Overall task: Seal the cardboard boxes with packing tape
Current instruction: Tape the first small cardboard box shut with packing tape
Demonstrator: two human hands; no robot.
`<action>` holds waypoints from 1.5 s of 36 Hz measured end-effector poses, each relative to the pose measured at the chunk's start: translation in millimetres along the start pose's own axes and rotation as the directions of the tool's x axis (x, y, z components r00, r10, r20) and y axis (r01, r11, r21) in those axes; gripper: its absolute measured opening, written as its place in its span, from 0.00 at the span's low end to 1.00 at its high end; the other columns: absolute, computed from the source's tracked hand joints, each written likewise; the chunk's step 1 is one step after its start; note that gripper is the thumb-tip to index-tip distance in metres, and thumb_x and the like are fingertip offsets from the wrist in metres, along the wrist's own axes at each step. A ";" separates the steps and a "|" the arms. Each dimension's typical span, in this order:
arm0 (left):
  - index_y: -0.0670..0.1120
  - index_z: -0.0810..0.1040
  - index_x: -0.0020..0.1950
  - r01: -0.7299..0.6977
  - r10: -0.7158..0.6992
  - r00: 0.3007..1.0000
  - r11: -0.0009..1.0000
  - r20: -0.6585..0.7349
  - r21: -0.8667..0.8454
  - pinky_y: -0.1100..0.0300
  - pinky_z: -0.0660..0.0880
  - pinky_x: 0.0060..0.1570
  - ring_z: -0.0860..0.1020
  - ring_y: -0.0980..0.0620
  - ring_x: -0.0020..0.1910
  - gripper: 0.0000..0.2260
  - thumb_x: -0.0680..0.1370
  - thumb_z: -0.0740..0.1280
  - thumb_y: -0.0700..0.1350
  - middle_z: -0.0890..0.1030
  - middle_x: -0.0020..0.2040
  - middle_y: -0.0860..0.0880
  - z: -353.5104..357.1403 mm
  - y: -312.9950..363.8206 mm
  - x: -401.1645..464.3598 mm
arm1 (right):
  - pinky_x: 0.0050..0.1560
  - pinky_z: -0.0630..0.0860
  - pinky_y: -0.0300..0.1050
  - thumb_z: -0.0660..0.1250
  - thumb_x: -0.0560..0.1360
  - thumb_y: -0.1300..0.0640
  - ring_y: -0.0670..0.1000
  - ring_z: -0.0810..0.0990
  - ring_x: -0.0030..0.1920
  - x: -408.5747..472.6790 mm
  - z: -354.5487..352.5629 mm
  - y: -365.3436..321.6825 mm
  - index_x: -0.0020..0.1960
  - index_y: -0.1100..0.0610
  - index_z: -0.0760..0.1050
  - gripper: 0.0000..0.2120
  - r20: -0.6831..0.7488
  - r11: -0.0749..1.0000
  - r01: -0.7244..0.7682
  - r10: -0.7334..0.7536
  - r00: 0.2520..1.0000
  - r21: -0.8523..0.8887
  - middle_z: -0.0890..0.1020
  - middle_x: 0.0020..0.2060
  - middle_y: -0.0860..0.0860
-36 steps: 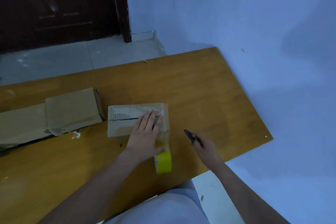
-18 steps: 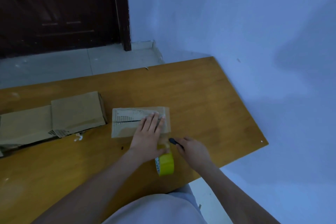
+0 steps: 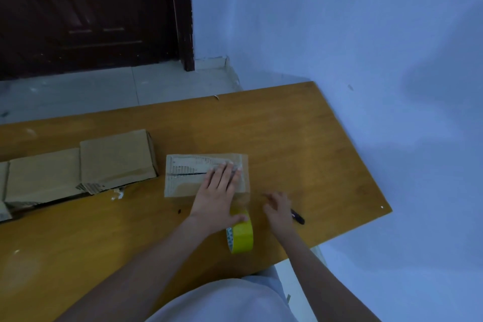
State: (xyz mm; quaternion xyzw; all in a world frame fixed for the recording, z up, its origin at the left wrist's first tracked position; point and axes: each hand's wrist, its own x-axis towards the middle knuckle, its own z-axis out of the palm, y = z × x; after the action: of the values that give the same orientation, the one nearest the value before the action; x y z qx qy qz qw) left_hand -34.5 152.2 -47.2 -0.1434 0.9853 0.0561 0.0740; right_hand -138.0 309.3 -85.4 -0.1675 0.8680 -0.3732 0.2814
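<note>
My left hand [image 3: 218,192] presses flat, fingers straight, on the small cardboard box [image 3: 206,175]; right hand [image 3: 278,208] spread, empty, cutter [image 3: 298,216] at its three o'clock; tape roll [image 3: 241,236] hangs at six; next, probably smoothing the strip.

Item count, head view:

- Cardboard boxes: one small box [image 3: 198,175] at centre; flattened cardboard [image 3: 78,167] at left, at least three sections visible, exact count cannot be determined because the stack runs out of frame.
- Tape rolls: one, yellow tape roll [image 3: 241,236].
- Black pens or cutters: one black tool [image 3: 298,216], type unclear.
- Hands: two, left hand [image 3: 217,196] and right hand [image 3: 278,208].
- Tables: one table [image 3: 300,144].
- Doors: one dark door [image 3: 86,13].
</note>
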 end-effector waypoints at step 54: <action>0.41 0.75 0.66 0.108 -0.093 0.970 0.992 -0.224 0.060 0.45 0.74 0.57 0.74 0.40 0.60 0.36 0.63 0.80 0.55 0.77 0.61 0.40 25.7 6.2 13.0 | 0.61 0.72 0.56 0.69 0.72 0.68 0.56 0.77 0.57 4.8 -23.5 -12.0 0.41 0.53 0.82 0.10 0.015 0.928 -0.032 0.028 0.999 0.370 0.80 0.50 0.53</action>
State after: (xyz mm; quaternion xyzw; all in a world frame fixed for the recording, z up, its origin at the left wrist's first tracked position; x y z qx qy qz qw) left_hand -45.4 157.9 -74.0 -0.1957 0.9803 0.0006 -0.0278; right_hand -155.2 311.9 -65.0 -0.0999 0.7831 -0.5252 0.3177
